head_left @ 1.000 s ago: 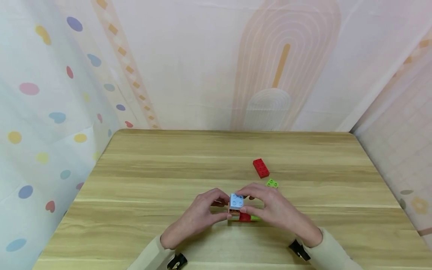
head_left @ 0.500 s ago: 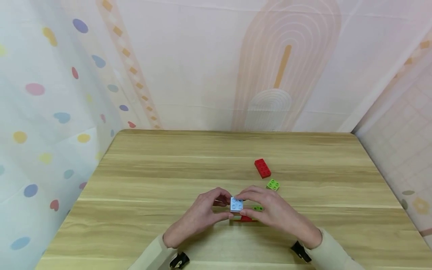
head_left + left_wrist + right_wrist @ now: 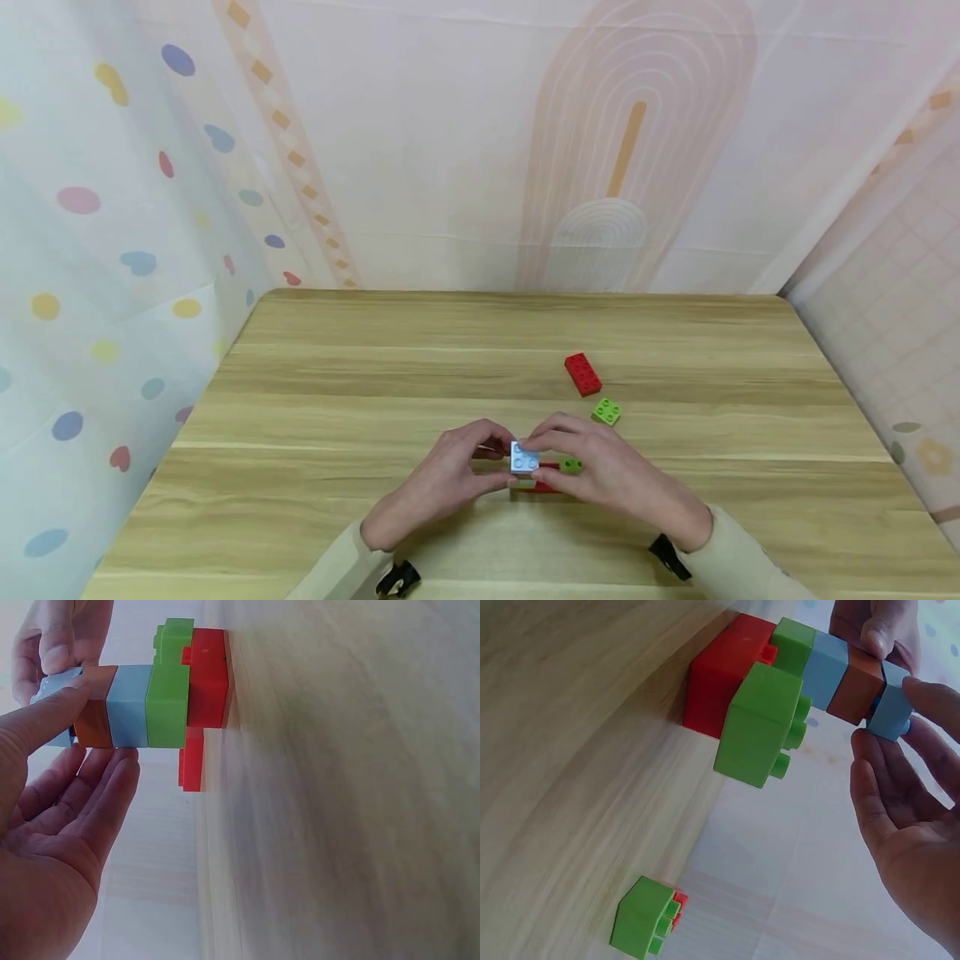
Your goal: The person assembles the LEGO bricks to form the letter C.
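Observation:
A tower of toy building bricks stands on the table in front of me. From the bottom it has a red base brick, a green brick, a blue brick and an orange-brown brick. Another green brick sits on the base's right end, overhanging it. My right hand pinches the light blue brick at the top, between thumb and fingers. A thin gap shows under that brick. My left hand grips the upper tower, its thumb across the orange-brown brick and fingers behind.
A loose red brick lies on the wooden table beyond my right hand. Closer in is a loose green brick. Patterned cloth hangs behind the table and along both sides.
The light blue brick has come slightly down and nearer me, covering the orange-brown brick in the head view. More of the green brick beside the tower shows. Both hands keep their hold.

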### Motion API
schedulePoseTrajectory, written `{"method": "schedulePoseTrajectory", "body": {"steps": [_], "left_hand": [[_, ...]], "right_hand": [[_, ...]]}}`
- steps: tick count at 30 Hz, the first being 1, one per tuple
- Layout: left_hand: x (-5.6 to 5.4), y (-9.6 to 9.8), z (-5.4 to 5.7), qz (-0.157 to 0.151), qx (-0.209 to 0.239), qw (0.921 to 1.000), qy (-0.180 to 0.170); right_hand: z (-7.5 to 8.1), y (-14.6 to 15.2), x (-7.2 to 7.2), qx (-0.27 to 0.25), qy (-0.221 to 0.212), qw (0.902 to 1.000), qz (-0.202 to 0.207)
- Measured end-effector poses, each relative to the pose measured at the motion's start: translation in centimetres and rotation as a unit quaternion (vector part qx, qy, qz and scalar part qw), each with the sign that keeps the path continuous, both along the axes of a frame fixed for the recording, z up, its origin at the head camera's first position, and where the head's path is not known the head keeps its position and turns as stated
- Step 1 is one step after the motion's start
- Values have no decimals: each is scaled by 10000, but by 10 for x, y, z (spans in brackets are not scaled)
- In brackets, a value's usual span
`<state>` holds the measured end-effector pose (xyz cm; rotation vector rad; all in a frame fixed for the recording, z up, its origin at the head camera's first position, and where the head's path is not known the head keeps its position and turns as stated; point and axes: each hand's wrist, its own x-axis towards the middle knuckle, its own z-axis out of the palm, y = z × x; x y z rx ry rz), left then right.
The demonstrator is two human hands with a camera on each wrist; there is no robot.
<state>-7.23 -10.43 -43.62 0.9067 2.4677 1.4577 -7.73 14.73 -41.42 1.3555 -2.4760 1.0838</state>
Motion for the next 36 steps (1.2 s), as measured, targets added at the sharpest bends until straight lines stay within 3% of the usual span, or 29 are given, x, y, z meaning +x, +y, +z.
{"method": "schedulePoseTrajectory", "body": {"steps": [14, 17, 23, 31, 36], "left_hand": [[0, 1, -2, -8, 3, 10000, 63], [1, 1, -1, 19, 5, 10000, -33], [2, 0, 0, -19, -30, 10000, -66], [4, 0, 3, 144, -398, 9991, 42], [4, 3, 8, 226, -408, 9989, 101]], "right_hand": [[-2, 1, 0, 116, -56, 9999, 72], [0, 0, 2, 417, -129, 9990, -129], [6, 11, 3, 905, -752, 9895, -844], [5, 33, -31, 796, -634, 9784, -1800], [1, 42, -53, 1076, -664, 9709, -2034]]}}
